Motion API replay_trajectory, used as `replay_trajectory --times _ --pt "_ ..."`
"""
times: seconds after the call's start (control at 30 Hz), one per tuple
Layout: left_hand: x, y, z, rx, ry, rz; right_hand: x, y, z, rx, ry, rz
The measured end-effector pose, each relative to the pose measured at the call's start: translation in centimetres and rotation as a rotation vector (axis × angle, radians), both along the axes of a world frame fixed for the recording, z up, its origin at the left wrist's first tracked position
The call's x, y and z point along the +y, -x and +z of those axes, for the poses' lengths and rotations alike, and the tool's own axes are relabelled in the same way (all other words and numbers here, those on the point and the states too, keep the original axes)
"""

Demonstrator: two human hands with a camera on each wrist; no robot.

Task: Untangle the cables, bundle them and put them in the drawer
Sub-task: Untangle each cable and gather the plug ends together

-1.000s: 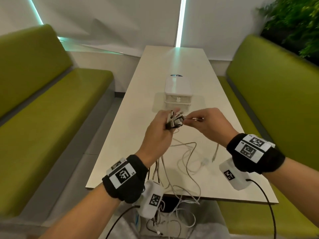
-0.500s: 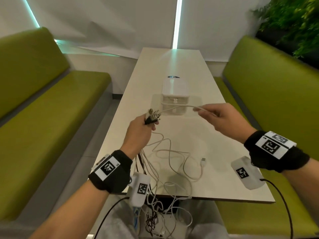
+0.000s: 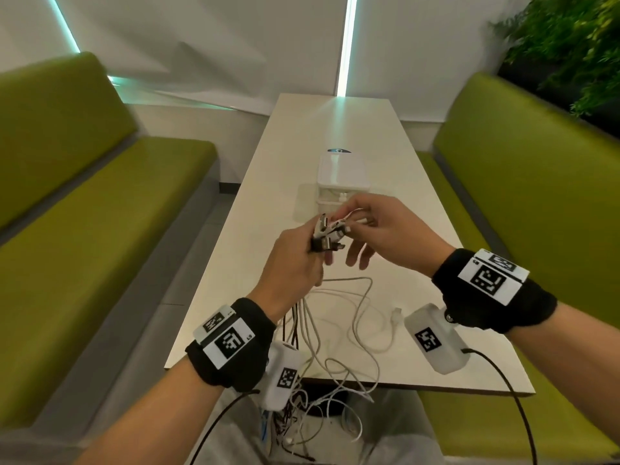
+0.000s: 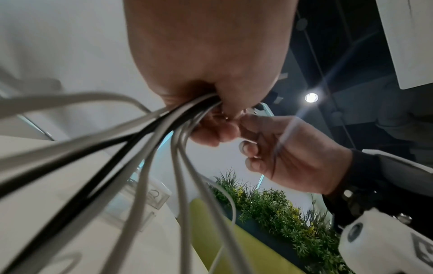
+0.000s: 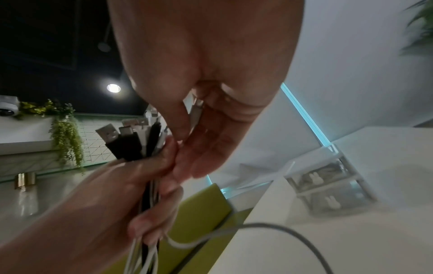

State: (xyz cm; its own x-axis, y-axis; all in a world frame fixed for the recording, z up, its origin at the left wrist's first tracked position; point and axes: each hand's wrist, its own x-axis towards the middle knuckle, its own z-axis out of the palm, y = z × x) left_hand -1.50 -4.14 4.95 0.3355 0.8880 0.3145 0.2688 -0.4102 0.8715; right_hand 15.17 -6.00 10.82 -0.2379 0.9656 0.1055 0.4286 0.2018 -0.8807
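Observation:
My left hand [image 3: 302,260] grips a bunch of white and black cables just below their plugs [image 3: 327,231], above the middle of the table. The plugs [image 5: 131,137] stick up out of the fist. My right hand [image 3: 365,219] pinches the end of a white cable between thumb and forefinger, right against the bunch. The cables [image 4: 140,148] hang from the left fist [image 4: 211,55]. Loose loops [image 3: 349,313] lie on the table and drop over its near edge onto my lap. A small white drawer unit [image 3: 342,176] stands just beyond the hands.
The long white table [image 3: 235,280] runs away from me between two green benches [image 3: 100,229]. A loose white connector [image 3: 397,313] lies near the right wrist. Plants [image 3: 570,45] stand at the far right.
Half a second ago my right hand held a white cable stretched out to the right. It has since come back to the bunch, and both hands meet over the table's middle.

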Motion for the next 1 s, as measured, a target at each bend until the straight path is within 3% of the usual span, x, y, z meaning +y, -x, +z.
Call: replay_trajectory --times 0.13,0.2,0.3,0.37,0.5,0.63,0.83,0.93,1.0 --pt "0.2 0.8 0.1 0.099 -0.015 0.039 -0.2 -0.5 -0.8 0.124 0.022 -0.057" --pt "-0.1 0.6 0.7 0.186 -0.045 -0.013 -0.1 -0.3 -1.0 0.053 -0.06 -0.095" --pt "-0.7 0.2 1.5 0.492 -0.16 -0.039 0.0 0.2 -1.4 -0.048 -0.164 -0.138" --pt "-0.8 0.4 2.1 0.524 -0.145 -0.025 -0.2 0.3 -1.5 -0.009 -0.179 -0.159" --pt "-1.0 1.0 2.4 0.098 0.023 -0.018 -0.8 0.2 -2.7 0.116 -0.062 -0.063" --pt "-0.8 1.5 3.5 -0.266 0.062 0.034 -1.9 1.4 -5.5 -0.265 0.129 0.183" --pt "-0.1 3.1 5.4 -0.315 -0.099 0.184 -3.3 2.1 -7.5 -0.323 0.202 0.281" --pt "-0.2 3.4 6.3 -0.326 -0.124 0.195 -3.9 2.5 -7.7 -0.312 0.449 0.442" --pt "-0.6 3.5 6.9 -0.389 -0.068 0.148 -4.5 2.7 -8.3 -0.515 0.532 0.55"
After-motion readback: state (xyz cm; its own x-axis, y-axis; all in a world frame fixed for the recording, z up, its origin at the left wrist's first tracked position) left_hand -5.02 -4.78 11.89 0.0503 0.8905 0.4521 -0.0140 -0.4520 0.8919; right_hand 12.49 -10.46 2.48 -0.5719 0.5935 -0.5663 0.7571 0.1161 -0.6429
